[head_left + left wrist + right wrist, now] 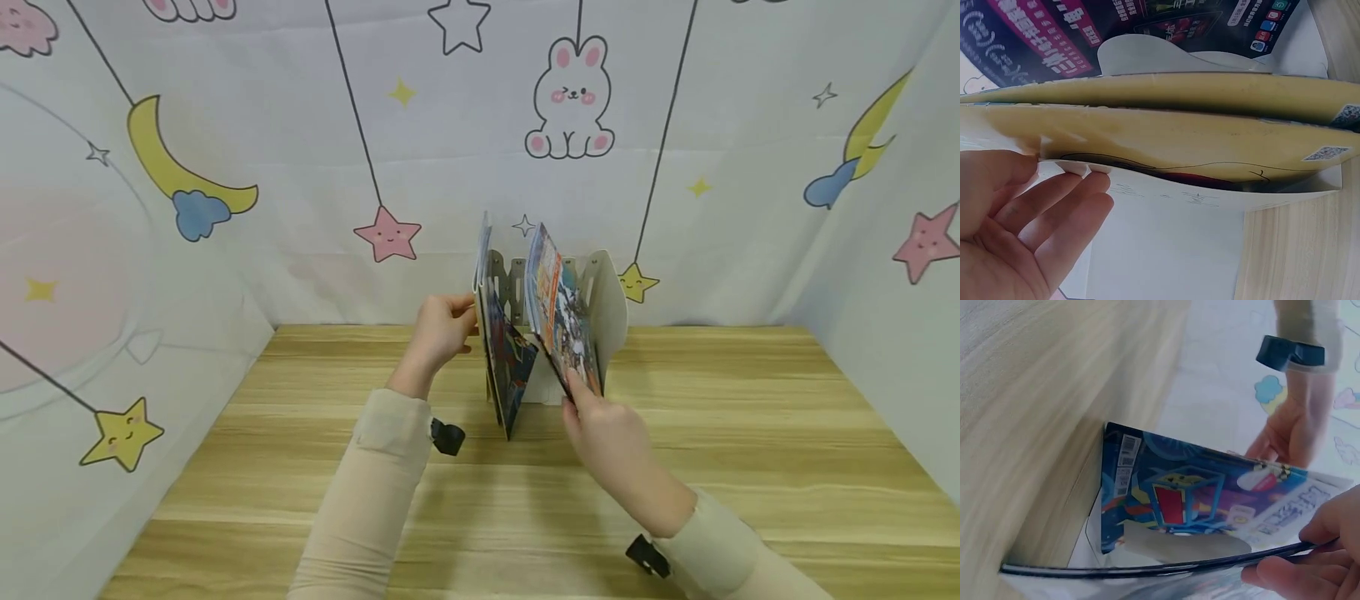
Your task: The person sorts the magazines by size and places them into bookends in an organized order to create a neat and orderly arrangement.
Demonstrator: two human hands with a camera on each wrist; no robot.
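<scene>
A white metal bookend [611, 300] stands on the table by the back wall. My left hand [442, 332] is at its left side; in the left wrist view the thumb and fingers pinch the edge of the white side panel [1166, 237]. Against that panel's inner side stand thin magazines [512, 367], their yellowish page edges turned to the left wrist camera. My right hand [611, 437] grips the near edge of a colourful magazine [566, 321], which leans between the bookend's sides. In the right wrist view, thumb and fingers [1285, 575] pinch its dark edge.
The wood-grain table [720, 433] spreads out on both sides of the bookend. A white cloth [450, 167] with cartoon stars, moons and a rabbit hangs behind and at the sides. Black straps [447, 437] are on both wrists.
</scene>
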